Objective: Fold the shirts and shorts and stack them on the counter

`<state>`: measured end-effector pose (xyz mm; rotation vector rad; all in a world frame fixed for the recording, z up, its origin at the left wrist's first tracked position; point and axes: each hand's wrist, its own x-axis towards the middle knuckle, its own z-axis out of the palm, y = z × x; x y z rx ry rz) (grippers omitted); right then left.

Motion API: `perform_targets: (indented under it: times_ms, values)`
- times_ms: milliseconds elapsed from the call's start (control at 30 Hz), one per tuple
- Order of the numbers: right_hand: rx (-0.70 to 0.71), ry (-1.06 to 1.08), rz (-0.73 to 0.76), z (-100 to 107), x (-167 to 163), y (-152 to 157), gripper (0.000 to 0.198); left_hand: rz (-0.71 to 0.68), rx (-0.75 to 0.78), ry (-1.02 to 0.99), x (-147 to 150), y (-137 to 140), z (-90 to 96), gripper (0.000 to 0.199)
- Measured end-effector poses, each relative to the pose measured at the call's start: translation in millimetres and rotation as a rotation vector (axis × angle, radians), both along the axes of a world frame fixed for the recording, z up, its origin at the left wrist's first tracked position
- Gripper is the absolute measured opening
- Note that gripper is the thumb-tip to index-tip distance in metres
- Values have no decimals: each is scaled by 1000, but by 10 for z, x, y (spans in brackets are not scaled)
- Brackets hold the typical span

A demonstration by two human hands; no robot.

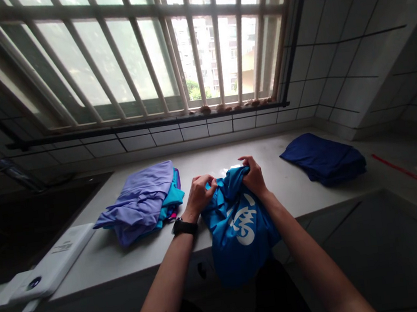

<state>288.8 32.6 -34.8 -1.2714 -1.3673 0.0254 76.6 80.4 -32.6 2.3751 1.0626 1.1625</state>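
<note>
A bright blue cloth (242, 243) with a white printed character hangs over the counter's front edge, its upper part bunched on the worktop. At its upper left, my left hand (199, 193) is closed, thumb and fingers pinching the fabric. My right hand (254, 176) grips the upper right part, with the index finger sticking out. Whether the cloth is a shirt or a bag I cannot tell. To the left of my left hand lies a pile of folded clothes, a lilac cloth (141, 197) over a turquoise one (173, 195). A dark wristband (184, 227) is on my left wrist.
A stack of folded navy cloth (323, 158) lies on the white counter (268, 151) at the right, beside a red strip (412, 174). A white device (50, 264) with a cable is at the left front, near a dark sink (22, 219). A barred window (142, 52) is behind.
</note>
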Motion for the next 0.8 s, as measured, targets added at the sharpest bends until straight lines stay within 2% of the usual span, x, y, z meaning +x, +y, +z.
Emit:
perform_targets:
  times_ms: [100,200,300,333,400,467,533,633,733,800]
  values:
    - [-12,-91,37,21,-8,-9,3,-68,-14,-8,-24,-40,50,26]
    - [-58,-122,7,23,-8,3,21,-245,-73,86,-8,-101,66,28]
    - [-81,-146,53,7,-10,10,22,-299,-80,180,42,-116,35,25]
    - [-103,-151,71,-3,-12,9,20,-275,-62,185,56,-105,20,21]
    - [-177,-144,65,-24,-17,8,13,-134,-5,126,66,-62,-6,18]
    - [-249,-115,-11,-45,-22,13,9,94,53,2,49,-3,-27,16]
    - [-257,-71,-115,-58,-21,27,10,304,86,-111,19,58,-45,14]
    - [-140,-5,-183,-56,9,56,12,483,74,-204,-24,134,-80,13]
    - [-6,42,-184,-43,72,80,23,552,2,-267,-44,185,-117,11]
    - [27,80,-210,-46,117,91,30,565,-38,-307,-45,205,-136,9]
